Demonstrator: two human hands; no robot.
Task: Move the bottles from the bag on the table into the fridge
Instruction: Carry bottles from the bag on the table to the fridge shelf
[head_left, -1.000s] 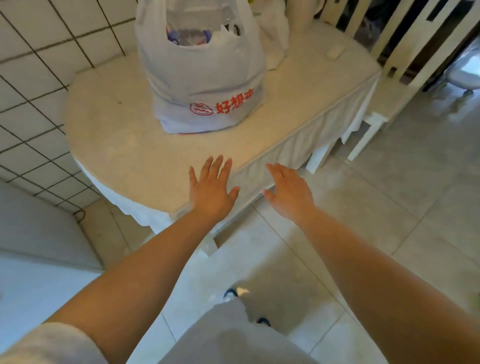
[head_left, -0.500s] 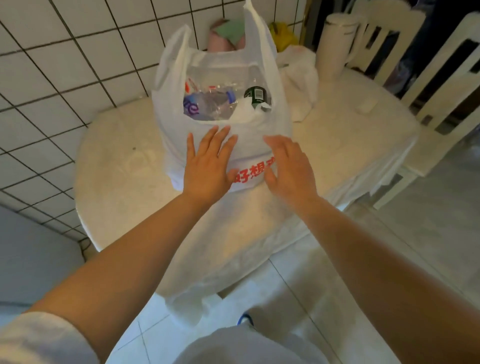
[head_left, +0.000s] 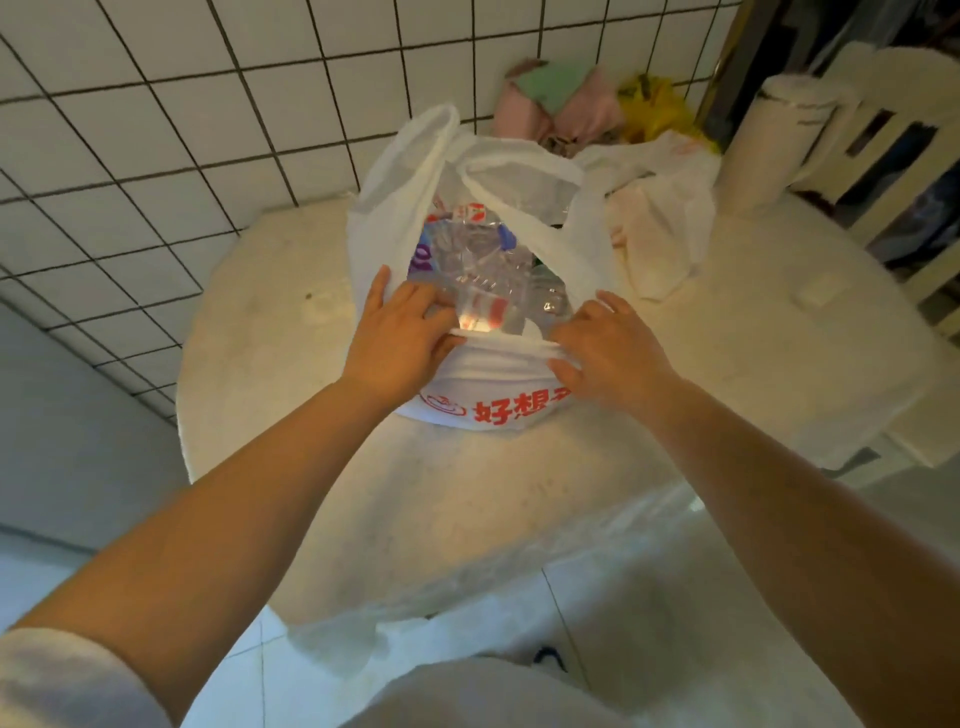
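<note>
A white plastic bag (head_left: 498, 395) with red lettering stands on the round table (head_left: 291, 395). Its mouth gapes and shows several clear plastic bottles (head_left: 478, 260) lying inside, one with a purple label. My left hand (head_left: 400, 338) grips the bag's near rim on the left side, fingers curled over the edge. On the right side of that rim my right hand (head_left: 608, 348) does the same, fingers hooked into the plastic. The rim is bunched between the two hands. No fridge is in view.
A tiled wall (head_left: 208, 130) runs behind the table. Behind the bag lie a second white bag (head_left: 660, 218), pink and green cloth (head_left: 556, 98) and a yellow bag (head_left: 654, 109). A white cylinder (head_left: 769, 150) stands at the back right, with white chairs (head_left: 893, 156) beyond.
Both hands have moved forward from the table's near edge to the bag and taken hold of its near rim. The view has closed in on the bag.
</note>
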